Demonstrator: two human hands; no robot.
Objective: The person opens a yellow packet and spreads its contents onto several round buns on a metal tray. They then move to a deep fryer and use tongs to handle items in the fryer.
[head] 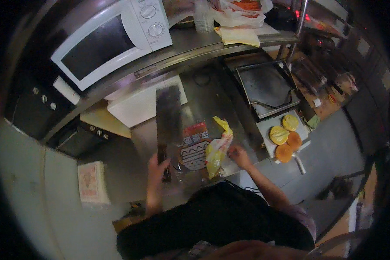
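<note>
My left hand [157, 167] is closed around the dark handle of a broad, flat, rectangular metal blade [169, 113], which points away from me over the steel counter [143, 162]. To its right lies a clear plastic bag with a printed burger picture [194, 156]. A crumpled yellow and white plastic wrapper [218, 151] rests partly over that print. Just right of the wrapper is my right hand [240, 157], its fingers bent; blur hides whether they grip anything. Farther right, several bun halves [283, 153], some with a yellow top, sit on a white tray [266, 130].
A flat metal griddle or pan [268, 84] stands behind the tray. A white microwave [104, 42], stacked plastic cups [203, 19] and a folded cloth [239, 36] are on the raised shelf. A white box [133, 109] sits beneath it; a printed pack [92, 183] lies left.
</note>
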